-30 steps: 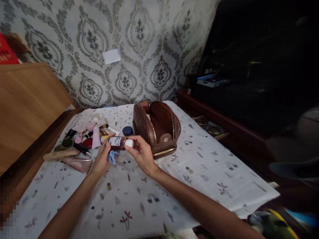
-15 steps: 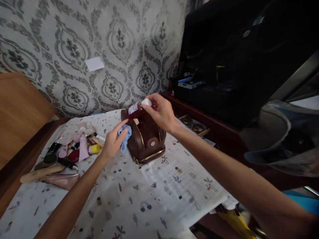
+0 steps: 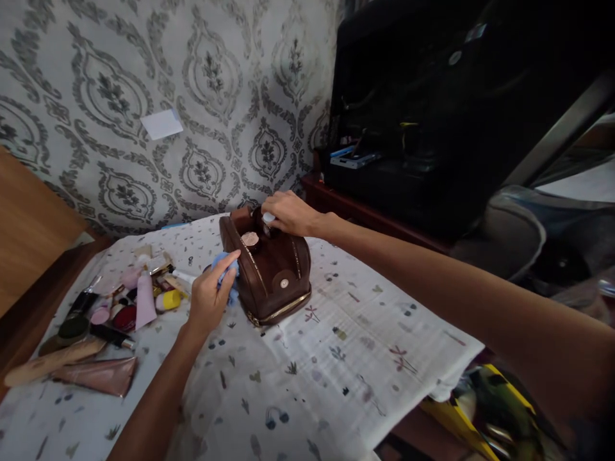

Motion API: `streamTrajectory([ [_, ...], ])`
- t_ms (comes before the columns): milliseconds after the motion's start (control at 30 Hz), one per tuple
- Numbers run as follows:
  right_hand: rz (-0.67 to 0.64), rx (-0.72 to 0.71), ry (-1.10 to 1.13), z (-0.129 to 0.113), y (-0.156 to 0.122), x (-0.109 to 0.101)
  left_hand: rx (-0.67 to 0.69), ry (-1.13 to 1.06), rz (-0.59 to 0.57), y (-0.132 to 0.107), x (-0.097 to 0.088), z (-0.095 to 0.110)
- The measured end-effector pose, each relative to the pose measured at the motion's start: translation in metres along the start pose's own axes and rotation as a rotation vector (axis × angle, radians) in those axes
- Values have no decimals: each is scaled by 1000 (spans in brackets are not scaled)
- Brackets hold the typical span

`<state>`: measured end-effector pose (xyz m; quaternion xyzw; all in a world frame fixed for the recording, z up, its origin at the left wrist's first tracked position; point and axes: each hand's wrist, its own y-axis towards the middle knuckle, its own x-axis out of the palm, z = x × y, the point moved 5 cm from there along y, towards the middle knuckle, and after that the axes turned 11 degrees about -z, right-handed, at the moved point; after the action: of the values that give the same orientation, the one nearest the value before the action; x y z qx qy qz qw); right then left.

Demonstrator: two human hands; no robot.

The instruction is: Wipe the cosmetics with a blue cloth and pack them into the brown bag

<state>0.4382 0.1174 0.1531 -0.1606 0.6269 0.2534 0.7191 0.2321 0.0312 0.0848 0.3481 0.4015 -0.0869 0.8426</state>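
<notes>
A brown leather bag (image 3: pixel 278 301) with gold zips stands with its top open on the patterned cloth. My right hand (image 3: pixel 293 214) is closed around a small white-capped bottle (image 3: pixel 268 219), its lower part down inside the bag's far end. Also in the bag is a round item with a pinkish top (image 3: pixel 250 239). My left hand (image 3: pixel 209 298) grips a crumpled blue cloth (image 3: pixel 233 296) against the bag's left side, fingertips at the bag's edge.
Cosmetics lie heaped on the left, among them a pink tube (image 3: pixel 145 301), a yellow-capped item (image 3: pixel 169 299) and a rose-coloured pouch or tube (image 3: pixel 103 376). A white cloth (image 3: pixel 336 384) covers the table. Beyond it on the right stands a large black screen (image 3: pixel 432 128).
My right hand has lowered the bottle from above the bag into it. My left hand stays by the bag's left side with the blue cloth. The view has shifted slightly right.
</notes>
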Motion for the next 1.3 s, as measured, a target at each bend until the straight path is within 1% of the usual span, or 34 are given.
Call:
streamTrajectory([
  [100,-86,-19,-96,-1,13,1,-2,-49,35,-2,3,-1],
  [267,-135,-59,-232,-8,37,4,-25,-77,52,-4,5,-3],
  [400,-140,-65,-297,-12,53,13,-35,-85,60,-4,4,-3],
  [567,-123,-73,-343,-12,68,24,-34,-90,57,-4,5,-5],
  [767,-117,-70,-294,-13,82,33,-38,-101,60,-5,7,-7],
  [1000,-149,-34,-242,-10,90,32,-70,-108,43,-5,7,-7],
  [1167,-188,-26,-215,-11,84,31,-61,-108,28,-5,7,-7],
  [1300,-193,-33,-215,-12,79,31,-69,-100,23,-6,7,-7],
])
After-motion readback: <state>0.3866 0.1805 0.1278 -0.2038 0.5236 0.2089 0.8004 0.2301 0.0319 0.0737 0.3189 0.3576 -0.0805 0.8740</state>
